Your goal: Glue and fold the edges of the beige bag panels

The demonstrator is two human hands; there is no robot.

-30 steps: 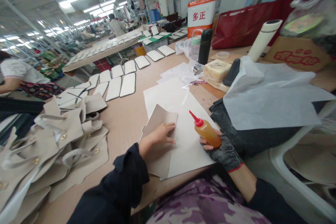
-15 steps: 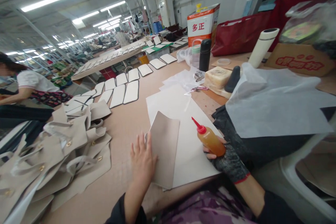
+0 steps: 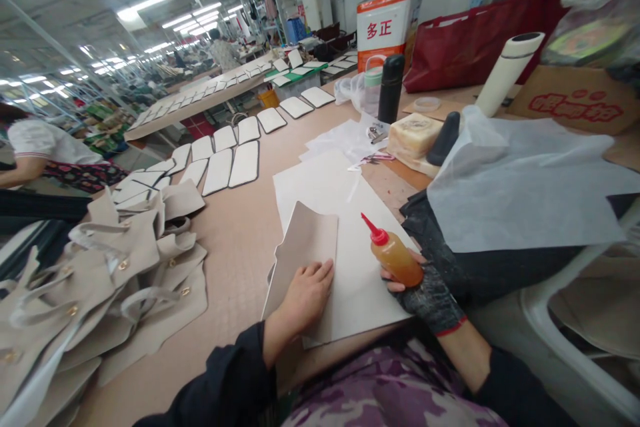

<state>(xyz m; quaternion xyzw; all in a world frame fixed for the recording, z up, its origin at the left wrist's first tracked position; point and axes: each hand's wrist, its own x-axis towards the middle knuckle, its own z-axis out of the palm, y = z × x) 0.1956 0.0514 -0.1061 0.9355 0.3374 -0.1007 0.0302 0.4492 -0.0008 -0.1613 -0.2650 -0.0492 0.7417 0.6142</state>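
Note:
My left hand [image 3: 303, 295] lies flat, fingers together, pressing on a beige leather piece [image 3: 304, 250] that rests on a white sheet [image 3: 350, 240] on the brown worktable [image 3: 240, 233]. My right hand [image 3: 423, 290], in a dark fingerless glove, grips an amber glue squeeze bottle [image 3: 393, 255] with a red nozzle pointing up and left, just to the right of the leather piece.
A heap of beige leather bag parts [image 3: 105, 280] with gold snaps lies at left. Rows of white dark-edged panels [image 3: 230, 163] stretch along the table. A black flask [image 3: 389, 88], red-white tin [image 3: 387, 20], white tube [image 3: 505, 73] and white tissue [image 3: 515, 180] stand at right. Another person [image 3: 35, 150] sits at far left.
My left hand slid from the leather piece's left edge back onto its lower part, and the piece's left side shifted. The glue bottle stayed in my right hand, nearly still.

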